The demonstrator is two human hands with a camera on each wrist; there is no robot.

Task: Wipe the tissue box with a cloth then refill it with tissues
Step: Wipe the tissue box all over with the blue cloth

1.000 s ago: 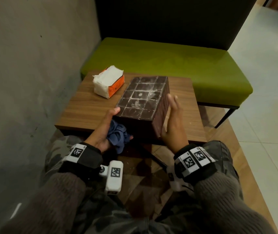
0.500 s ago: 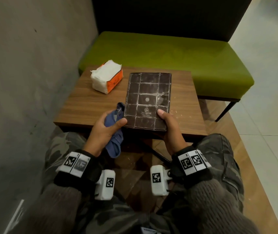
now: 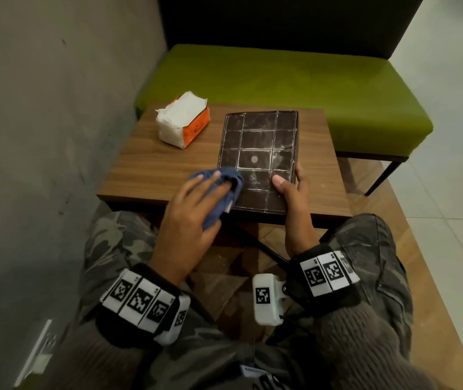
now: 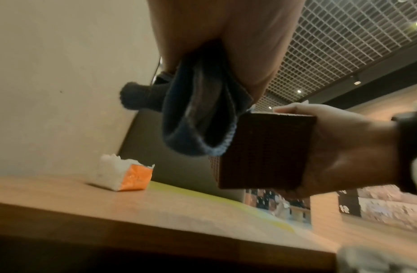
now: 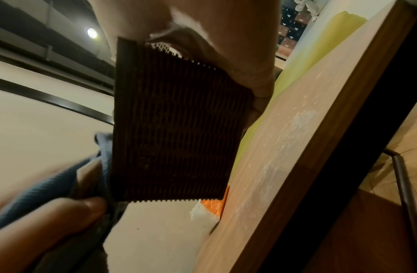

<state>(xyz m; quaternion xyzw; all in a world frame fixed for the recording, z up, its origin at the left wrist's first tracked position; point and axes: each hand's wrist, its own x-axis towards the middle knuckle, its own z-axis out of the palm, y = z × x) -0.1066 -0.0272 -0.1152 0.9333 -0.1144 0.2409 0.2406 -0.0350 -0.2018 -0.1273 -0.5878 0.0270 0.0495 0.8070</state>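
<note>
The dark brown tissue box (image 3: 258, 147) lies flat on the wooden table (image 3: 151, 170), its dusty gridded top up and its near end at the table's front edge. My right hand (image 3: 292, 192) grips its near right corner, thumb on top and fingers round the side. My left hand (image 3: 196, 201) holds the bunched blue cloth (image 3: 234, 182) against the near left part of the top. The left wrist view shows the cloth (image 4: 198, 125) hanging from my palm beside the box (image 4: 263, 151). In the right wrist view the ribbed end of the box (image 5: 170, 129) fills the middle, the cloth (image 5: 39, 195) to its left.
An opened orange and white tissue pack (image 3: 182, 122) sits at the table's far left corner. A green bench (image 3: 281, 77) with a dark backrest stands behind the table. A grey wall runs along the left. White dust specks lie on the table right of the box.
The box went from tipped on its side to lying flat. My left hand came up from its near end and brought the cloth onto its top. My right hand now grips the near right corner.
</note>
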